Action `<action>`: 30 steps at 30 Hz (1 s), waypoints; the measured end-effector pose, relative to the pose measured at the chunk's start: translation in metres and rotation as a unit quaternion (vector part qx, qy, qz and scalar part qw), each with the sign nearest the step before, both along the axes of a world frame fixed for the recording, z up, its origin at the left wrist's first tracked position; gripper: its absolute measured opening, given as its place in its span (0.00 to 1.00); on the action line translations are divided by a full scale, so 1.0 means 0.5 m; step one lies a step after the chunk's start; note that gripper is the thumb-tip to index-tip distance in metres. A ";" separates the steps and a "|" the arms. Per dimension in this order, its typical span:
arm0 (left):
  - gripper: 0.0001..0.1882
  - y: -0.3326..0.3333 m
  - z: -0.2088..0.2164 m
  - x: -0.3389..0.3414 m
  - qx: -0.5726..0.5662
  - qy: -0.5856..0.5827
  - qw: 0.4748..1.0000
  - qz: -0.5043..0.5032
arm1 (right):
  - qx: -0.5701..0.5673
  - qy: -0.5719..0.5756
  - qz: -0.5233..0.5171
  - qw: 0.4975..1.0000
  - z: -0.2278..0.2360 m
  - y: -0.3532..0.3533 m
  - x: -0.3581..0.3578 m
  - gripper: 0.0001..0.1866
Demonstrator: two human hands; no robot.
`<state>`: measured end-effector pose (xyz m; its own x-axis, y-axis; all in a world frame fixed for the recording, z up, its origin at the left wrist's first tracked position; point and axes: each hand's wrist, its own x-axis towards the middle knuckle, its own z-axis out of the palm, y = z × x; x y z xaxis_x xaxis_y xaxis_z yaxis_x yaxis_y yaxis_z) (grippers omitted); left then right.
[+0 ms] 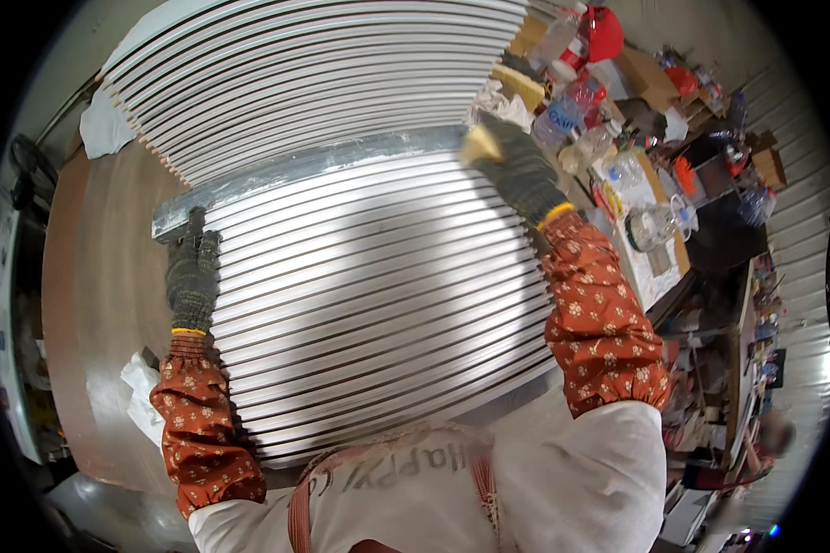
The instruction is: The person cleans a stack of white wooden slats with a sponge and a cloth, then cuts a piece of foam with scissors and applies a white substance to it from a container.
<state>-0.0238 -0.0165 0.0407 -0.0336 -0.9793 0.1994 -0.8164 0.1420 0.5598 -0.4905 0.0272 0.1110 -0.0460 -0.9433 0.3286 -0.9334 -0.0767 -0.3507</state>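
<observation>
Many narrow white slats point(378, 276) lie side by side across the table in front of me. A long grey metal bar point(314, 161) rests across them, separating the near slats from the far ones. My left hand point(194, 276), in a dark knitted glove, lies at the left ends of the slats with its fingers stretched toward the bar's left end. At the bar's right end, my gloved right hand point(523, 170) is closed round a pale yellow block point(481, 145). Motion blurs that block, so its exact kind is unclear.
Brown tabletop point(101, 304) shows on the left, with a crumpled white cloth point(145, 396) near my left sleeve. Plastic bottles point(570, 111), a yellow sponge point(519, 88), a red item point(604, 34) and cardboard point(646, 78) crowd the right side. A clear jug point(650, 228) stands beyond my right forearm.
</observation>
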 end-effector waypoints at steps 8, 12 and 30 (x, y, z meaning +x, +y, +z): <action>0.23 -0.010 -0.020 0.004 0.060 0.135 0.989 0.026 | 0.063 0.010 0.067 0.996 -0.033 -0.021 -0.090 0.30; 0.22 0.016 0.023 -0.048 0.094 0.195 0.975 0.043 | 0.102 0.090 0.086 0.987 0.018 -0.016 0.032 0.29; 0.21 -0.022 -0.007 -0.008 0.180 0.340 0.914 0.130 | -0.184 0.030 0.165 0.969 -0.067 -0.081 0.121 0.23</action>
